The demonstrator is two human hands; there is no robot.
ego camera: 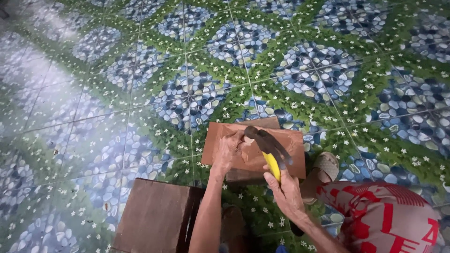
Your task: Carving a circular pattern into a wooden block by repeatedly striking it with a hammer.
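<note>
The floor (117, 93) is tiled, printed with blue-grey pebbles set in diamond panels and framed by green bands dotted with small white flowers. Light glares across its upper left, washing the pattern pale there. No walls or furniture show beyond the tiles — the view is straight down.

Open floor stretches wide to the left and toward the top of the view. Nearer the person things crowd in: a brown wooden stool (154, 218) stands at the lower left, its flat top just beside the left forearm, and a knee in red-and-white patterned cloth (389, 220) fills the lower right. A sandalled foot (323, 168) rests at the right edge of the board.

The wooden board (225, 136) lies flat on the floor at centre, reddish-brown and rectangular, with a second piece of wood showing under its near edge. A loose chip or splinter of the same wood sits on top, under the hands.

The left hand (228, 150) presses down on the board's left half, fingers curled onto the loose piece. The right hand (283, 189) is wrapped tight around the yellow handle of a hammer (267, 140), whose dark head is blurred above the board's middle — whether it touches the wood cannot be told.
</note>
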